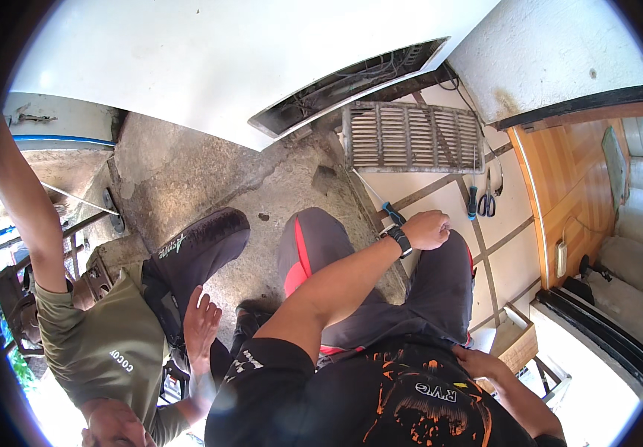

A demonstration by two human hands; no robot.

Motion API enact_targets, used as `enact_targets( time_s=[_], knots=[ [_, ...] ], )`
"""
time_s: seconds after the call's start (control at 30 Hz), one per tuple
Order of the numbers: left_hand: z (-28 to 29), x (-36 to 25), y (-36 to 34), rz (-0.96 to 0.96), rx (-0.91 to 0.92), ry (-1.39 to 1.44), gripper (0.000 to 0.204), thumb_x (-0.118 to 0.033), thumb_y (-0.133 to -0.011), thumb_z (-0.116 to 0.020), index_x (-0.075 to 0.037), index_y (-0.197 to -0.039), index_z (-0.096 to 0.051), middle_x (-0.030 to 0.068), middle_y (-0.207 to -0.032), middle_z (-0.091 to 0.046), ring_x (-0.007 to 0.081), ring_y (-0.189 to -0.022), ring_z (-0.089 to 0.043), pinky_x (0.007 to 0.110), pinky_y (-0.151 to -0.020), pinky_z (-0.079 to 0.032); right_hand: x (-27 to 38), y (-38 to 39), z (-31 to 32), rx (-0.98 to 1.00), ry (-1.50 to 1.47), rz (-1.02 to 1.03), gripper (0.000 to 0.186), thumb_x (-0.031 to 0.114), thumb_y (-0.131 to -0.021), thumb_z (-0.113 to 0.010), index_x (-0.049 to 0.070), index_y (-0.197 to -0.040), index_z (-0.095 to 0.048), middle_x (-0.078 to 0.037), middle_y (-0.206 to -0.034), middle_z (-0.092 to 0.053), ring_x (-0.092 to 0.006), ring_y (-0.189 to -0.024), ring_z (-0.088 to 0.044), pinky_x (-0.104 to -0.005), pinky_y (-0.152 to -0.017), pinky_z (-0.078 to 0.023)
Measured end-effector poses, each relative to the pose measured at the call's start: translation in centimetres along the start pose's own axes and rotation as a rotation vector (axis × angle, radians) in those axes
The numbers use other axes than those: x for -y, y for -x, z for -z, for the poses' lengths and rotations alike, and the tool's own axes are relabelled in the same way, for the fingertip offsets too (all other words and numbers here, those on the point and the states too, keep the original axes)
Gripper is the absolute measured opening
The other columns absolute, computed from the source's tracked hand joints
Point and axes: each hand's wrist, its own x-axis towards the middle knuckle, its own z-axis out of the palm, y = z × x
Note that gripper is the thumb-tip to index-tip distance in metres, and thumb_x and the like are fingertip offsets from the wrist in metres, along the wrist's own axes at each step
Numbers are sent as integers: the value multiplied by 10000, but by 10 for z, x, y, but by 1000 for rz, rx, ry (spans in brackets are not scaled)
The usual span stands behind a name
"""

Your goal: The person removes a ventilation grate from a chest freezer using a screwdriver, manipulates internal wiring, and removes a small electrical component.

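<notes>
My left arm crosses in front of my body, with a dark watch [398, 240] on its wrist. My left hand [427, 229] rests by my right knee [441, 261], fingers curled in and nothing visible in them. Low at my right side, my right hand [479, 363] lies against my hip, holding nothing that I can see; its fingertips are partly hidden. Just beyond my left wrist is a screwdriver [394, 214] with a blue and black handle. A second screwdriver [472, 203] and dark-handled scissors [487, 203] lie on the tiles to the right.
Ahead stands a large white appliance [187, 67] with an uncovered lower opening [351, 80] showing cables or tubes. A slatted grille [415, 138] lies before it. At left sits another person [109, 339], one arm raised, one hand open. A wooden box [515, 343] stands at right.
</notes>
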Motion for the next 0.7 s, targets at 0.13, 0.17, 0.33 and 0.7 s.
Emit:
enact_targets(
  time_s=[0.13, 0.17, 0.33, 0.7],
  knots=[
    [-2, -9, -10, -30, 9, -5, 242, -222, -884, -580, -41, -1019, -667, 155, -1030, -666, 334, -1006, -629, 438, -886, -501, -25, -29, -9, 42, -103, 14, 348, 258, -976, -501, 85, -1277, -487, -138, -1236, -630, -276, -1175, -566, -398, -968, -441],
    [-4, -11, -12, -40, 11, 0, 239, -220, -884, -580, -41, -1017, -667, 156, -1029, -666, 335, -1003, -629, 440, -883, -501, -45, -39, -20, 7, -261, 76, 370, 260, -974, -506, 89, -1301, -475, -130, -1246, -626, -275, -1175, -561, -395, -963, -442],
    [1, -4, -8, -45, -23, 14, 233, -212, -885, -579, -37, -1013, -664, 153, -1019, -664, 336, -994, -627, 443, -874, -500, -18, -10, 18, 210, -563, -96, 494, 277, -973, -574, 107, -1420, -453, -46, -1212, -624, -178, -1152, -544, -322, -961, -427],
    [108, -86, 95, -123, -362, 283, 247, -213, -955, -558, -24, -1091, -639, 133, -972, -609, 285, -873, -624, 374, -794, -507, 2, -40, 110, -21, -307, 366, 462, 44, -824, -762, 32, -1223, -529, -42, -993, -620, -120, -905, -609, -267, -817, -508]
  ],
)
